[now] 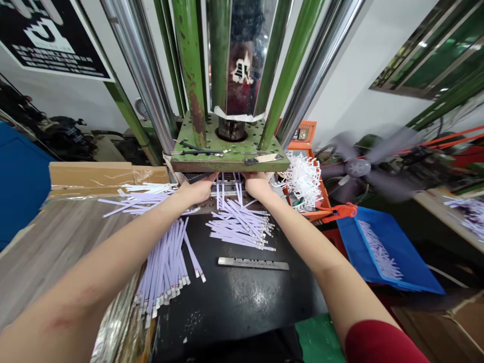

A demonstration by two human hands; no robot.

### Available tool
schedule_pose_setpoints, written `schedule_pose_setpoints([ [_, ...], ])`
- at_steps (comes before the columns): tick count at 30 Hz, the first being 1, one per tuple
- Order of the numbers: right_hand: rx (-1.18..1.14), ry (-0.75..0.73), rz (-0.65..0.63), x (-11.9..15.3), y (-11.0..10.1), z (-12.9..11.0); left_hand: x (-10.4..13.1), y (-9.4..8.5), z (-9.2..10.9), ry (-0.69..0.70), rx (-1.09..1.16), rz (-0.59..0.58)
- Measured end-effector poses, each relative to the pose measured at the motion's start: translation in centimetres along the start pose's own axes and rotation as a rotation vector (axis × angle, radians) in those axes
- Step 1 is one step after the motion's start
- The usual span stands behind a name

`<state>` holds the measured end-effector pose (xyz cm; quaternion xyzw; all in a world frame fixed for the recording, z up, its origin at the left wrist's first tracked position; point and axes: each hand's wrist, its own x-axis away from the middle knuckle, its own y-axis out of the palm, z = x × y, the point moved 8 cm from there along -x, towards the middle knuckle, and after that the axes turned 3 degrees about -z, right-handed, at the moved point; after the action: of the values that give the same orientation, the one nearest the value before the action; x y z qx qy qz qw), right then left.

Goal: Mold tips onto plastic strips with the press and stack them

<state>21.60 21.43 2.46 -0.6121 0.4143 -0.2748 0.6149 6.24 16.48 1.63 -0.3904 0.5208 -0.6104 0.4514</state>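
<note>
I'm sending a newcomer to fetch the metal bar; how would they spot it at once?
Face the green press, then look down to the black table in front of it. The metal bar lies there, just nearer you than the middle pile of lilac strips. It is grey and notched along its far edge, unlike the slim strips.

The head camera looks forward and down over nearby forearms (298,229) toward the press (227,166).
</note>
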Motion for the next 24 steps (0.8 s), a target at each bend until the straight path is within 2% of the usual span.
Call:
schedule_pose_setpoints([
  [3, 0.070, -0.102, -0.018, 1.3, -0.1, -2.4, 0.4, -0.1, 1.6, 0.039, -0.064, 0.028],
  [5, 0.099, -0.085, -0.030, 1.8, -0.1, -3.0, 0.6, 0.1, 2.2, 0.032, -0.116, 0.047],
  [10, 0.074, -0.053, -0.032, 1.8, -0.3, -3.4, 0.5, 0.4, 1.9, -0.031, -0.149, 0.088],
  [13, -0.025, -0.020, -0.125, 1.1, -0.5, -2.9, -0.1, 0.2, 1.9, -0.056, -0.118, 0.037],
  [15, -0.067, -0.026, -0.197, 2.0, -1.4, -2.8, 0.5, -0.5, 2.2, -0.064, -0.109, 0.010],
  [16, -0.076, -0.032, -0.207, 3.3, -2.2, -2.9, 1.5, -1.1, 2.4, -0.059, -0.092, 0.019],
  [18, -0.157, -0.067, -0.186, 8.1, -4.3, -3.4, 5.8, -2.2, 3.0, -0.026, 0.019, 0.050],
  [19, -0.267, -0.109, -0.174, 11.5, -5.4, -3.8, 9.1, -2.5, 3.2, 0.005, 0.108, 0.057],
  [20, -0.448, -0.205, -0.207, 15.6, -6.1, -4.7, 12.8, -2.2, 3.4, 0.046, 0.221, 0.016],
  [21, -0.630, -0.334, -0.342, 20.1, -6.1, -5.8, 16.9, -1.2, 3.7, 0.084, 0.338, -0.100],
  [23, -0.883, -0.549, -0.773, 30.2, -4.5, -7.8, 25.5, 1.6, 5.1, 0.204, 0.449, -0.375],
  [24, -0.873, -0.502, -0.899, 34.1, -3.0, -7.4, 29.3, 2.6, 6.2, 0.310, 0.469, -0.446],
])
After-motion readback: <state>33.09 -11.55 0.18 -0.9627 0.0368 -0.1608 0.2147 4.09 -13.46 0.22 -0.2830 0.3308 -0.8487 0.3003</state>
